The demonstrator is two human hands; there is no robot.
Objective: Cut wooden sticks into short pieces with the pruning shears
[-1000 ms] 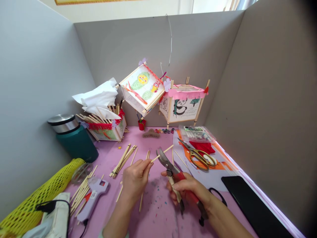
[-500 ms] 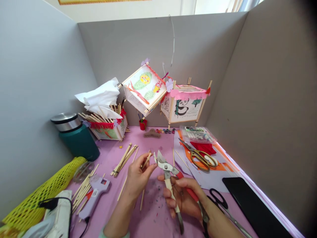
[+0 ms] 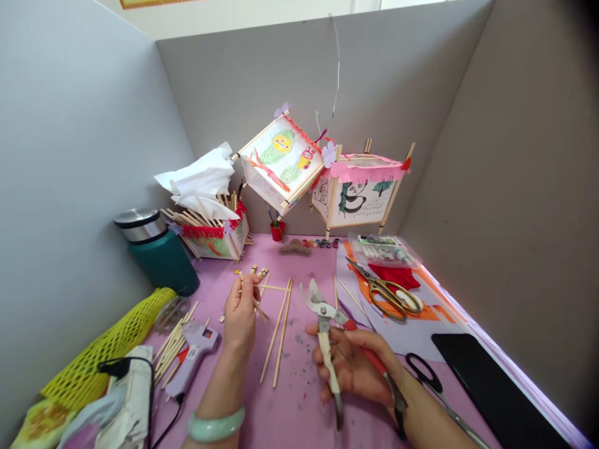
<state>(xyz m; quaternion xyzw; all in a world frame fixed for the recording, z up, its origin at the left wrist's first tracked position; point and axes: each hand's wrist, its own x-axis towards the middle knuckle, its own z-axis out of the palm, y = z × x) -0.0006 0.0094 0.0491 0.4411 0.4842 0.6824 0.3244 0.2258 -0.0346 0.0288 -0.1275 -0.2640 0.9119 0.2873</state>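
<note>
Thin wooden sticks (image 3: 274, 287) are pinched in my left hand (image 3: 241, 312), one pointing right and a short one slanting down. Two longer sticks (image 3: 282, 337) lie on the table just right of that hand. My right hand (image 3: 358, 368) is wrapped loosely around the handles of a pair of pruning shears (image 3: 324, 310), one red and one pale. The blades point up and are parted, with nothing between them. A gap separates the shears from the held sticks. Stick bundles behind my left hand are partly hidden.
A lilac glue gun (image 3: 194, 358), loose sticks (image 3: 175, 343) and a teal bottle (image 3: 161, 255) stand or lie left. Paper lanterns (image 3: 283, 156) hang at the back. Gold-handled scissors (image 3: 388, 296), black-handled scissors (image 3: 423, 371) and a black phone-like slab (image 3: 496, 393) lie right.
My left hand has moved left, away from the shears, still holding sticks. The shears stay in my right hand with blades parted. The view has shifted slightly.
</note>
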